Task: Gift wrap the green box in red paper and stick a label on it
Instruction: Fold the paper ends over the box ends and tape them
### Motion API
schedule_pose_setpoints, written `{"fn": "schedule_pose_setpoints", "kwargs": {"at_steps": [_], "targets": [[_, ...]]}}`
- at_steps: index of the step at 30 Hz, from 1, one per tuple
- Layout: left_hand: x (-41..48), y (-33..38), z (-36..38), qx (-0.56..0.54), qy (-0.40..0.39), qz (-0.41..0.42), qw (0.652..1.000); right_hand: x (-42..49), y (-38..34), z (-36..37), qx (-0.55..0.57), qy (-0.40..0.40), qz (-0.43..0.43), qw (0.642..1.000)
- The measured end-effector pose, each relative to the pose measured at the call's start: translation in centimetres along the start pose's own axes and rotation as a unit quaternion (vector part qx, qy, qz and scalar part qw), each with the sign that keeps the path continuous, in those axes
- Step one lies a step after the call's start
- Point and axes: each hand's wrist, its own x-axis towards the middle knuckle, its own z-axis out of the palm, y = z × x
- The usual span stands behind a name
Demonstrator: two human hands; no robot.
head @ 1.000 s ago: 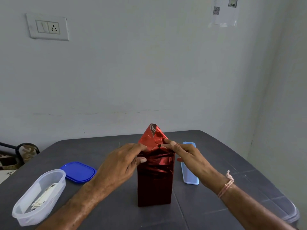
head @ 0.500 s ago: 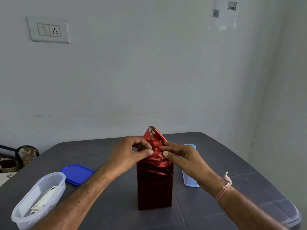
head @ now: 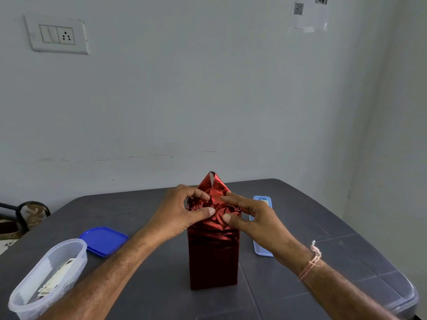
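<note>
A tall box wrapped in shiny red paper (head: 213, 257) stands upright at the middle of the dark grey table (head: 323, 227). No green shows; the paper covers the box. At its top the red paper is crumpled and rises to a loose pointed flap (head: 212, 181). My left hand (head: 182, 210) pinches the crumpled paper at the top left with thumb and fingers. My right hand (head: 251, 218) grips the paper at the top right, thumb pressing the front. Labels lie in a clear tub (head: 48, 277) at the front left.
A blue lid (head: 104, 240) lies left of the box, a light blue tray (head: 262, 248) right of it behind my right hand. A clear lid (head: 403, 294) sits at the table's right front corner. A wall stands close behind the table; a chair (head: 25, 215) is at far left.
Both hands have shifted up and inward on the top of the wrapped box, gathering the paper into more crumpled folds. The box itself has stayed in place.
</note>
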Motion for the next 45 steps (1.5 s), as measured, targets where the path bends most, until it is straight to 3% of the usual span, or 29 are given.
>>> {"fn": "schedule_pose_setpoints", "kwargs": {"at_steps": [19, 24, 32, 45], "targets": [[0.1, -0.6, 0.1, -0.132, -0.062, -0.096, 0.985, 0.2, -0.8, -0.4, -0.012, -0.028, -0.014, 0.999], [0.0, -0.4, 0.1, -0.154, -0.075, -0.11, 0.979, 0.8, -1.1, -0.3, 0.021, 0.008, 0.012, 1.0], [-0.1, -0.1, 0.3, -0.18, -0.083, -0.111, 0.974, 1.5, -2.0, -0.5, -0.049, 0.054, 0.013, 0.997], [0.0, -0.1, 0.3, -0.182, -0.084, -0.057, 0.978, 2.4, -2.9, -2.1, -0.132, -0.043, -0.013, 0.99]]}}
